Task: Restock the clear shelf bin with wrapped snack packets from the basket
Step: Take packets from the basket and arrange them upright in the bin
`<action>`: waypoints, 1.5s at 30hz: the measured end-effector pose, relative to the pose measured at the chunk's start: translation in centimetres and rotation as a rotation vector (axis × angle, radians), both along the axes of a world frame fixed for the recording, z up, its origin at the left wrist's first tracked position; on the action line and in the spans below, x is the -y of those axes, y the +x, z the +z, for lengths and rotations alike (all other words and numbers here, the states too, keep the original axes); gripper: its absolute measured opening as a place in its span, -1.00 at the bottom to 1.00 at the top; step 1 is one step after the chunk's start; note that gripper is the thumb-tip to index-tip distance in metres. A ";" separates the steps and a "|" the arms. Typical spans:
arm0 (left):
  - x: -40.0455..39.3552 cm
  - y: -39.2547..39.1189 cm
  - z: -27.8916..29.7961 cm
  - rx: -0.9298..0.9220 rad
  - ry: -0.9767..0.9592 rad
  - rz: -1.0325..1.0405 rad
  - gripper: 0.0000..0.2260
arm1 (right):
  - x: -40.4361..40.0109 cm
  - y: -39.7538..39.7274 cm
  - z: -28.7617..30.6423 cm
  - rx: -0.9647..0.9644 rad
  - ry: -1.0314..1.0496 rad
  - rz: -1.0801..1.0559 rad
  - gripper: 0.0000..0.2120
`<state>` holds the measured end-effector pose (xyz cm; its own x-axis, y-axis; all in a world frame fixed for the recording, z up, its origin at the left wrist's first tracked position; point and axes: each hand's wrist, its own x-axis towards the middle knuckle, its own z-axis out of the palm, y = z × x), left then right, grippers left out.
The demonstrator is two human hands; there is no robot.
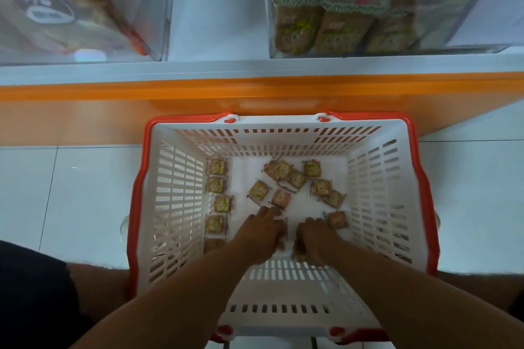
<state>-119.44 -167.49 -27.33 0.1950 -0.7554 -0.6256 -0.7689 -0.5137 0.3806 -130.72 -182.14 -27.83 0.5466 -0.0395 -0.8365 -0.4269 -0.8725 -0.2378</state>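
Both hands, left hand (265, 231) and right hand (313, 235), grip snack packets (283, 176) low in the basket (365, 123); overfilled grips risk spilling packets before reaching the bin (482, 45).

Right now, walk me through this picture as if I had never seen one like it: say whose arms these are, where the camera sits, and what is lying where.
There is no machine here. The camera is worn on a person's head and looks down, so the two bare arms are that person's own. Both reach into a white basket with an orange rim, standing on a pale tiled floor. Small wrapped snack packets lie scattered on the basket's bottom, with a row along its left wall. The left hand and right hand are curled over packets near the front, seemingly gathering them; exactly what each grips is hidden. Above, on a white shelf with an orange edge, a clear bin at right already holds similar packets.
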 end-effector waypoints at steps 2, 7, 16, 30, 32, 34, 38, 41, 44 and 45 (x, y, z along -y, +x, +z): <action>0.7 -0.9 -0.2 0.061 0.025 -0.043 -0.68 | 0.0 -0.5 0.2 -0.017 -0.046 -0.009 -0.61; 0.6 -1.6 -0.7 -0.119 0.176 0.170 -0.46 | 1.7 -0.5 0.9 -0.060 0.019 -0.092 -0.57; 0.7 0.4 1.8 -0.491 0.268 0.693 -0.80 | 2.3 0.6 2.1 -0.147 0.158 -0.184 -0.63; 4.0 12.0 24.4 -0.881 -0.126 0.931 -0.80 | 5.7 11.2 32.2 0.271 0.249 -0.143 -0.73; 4.0 12.5 27.7 -0.937 -0.244 0.943 -0.75 | 6.0 10.5 35.1 0.411 0.405 -0.405 -0.66; 4.0 12.3 30.5 -0.989 -0.400 0.973 -0.63 | 6.0 9.9 37.0 0.494 0.596 -0.623 -0.60; 3.9 10.5 33.8 -1.094 -0.710 1.013 -0.67 | 5.2 9.3 38.3 0.497 0.927 -0.805 -0.54; 3.8 9.5 34.2 -1.103 -0.839 1.033 -0.72 | 4.8 9.4 38.6 0.479 1.050 -0.833 -0.59; 3.9 9.2 34.5 -1.097 -0.846 0.997 -0.65 | 5.1 9.4 38.5 0.463 1.088 -0.861 -0.61; 3.8 9.1 34.6 -1.091 -0.837 0.968 -0.63 | 5.3 9.4 38.4 0.464 1.076 -0.847 -0.61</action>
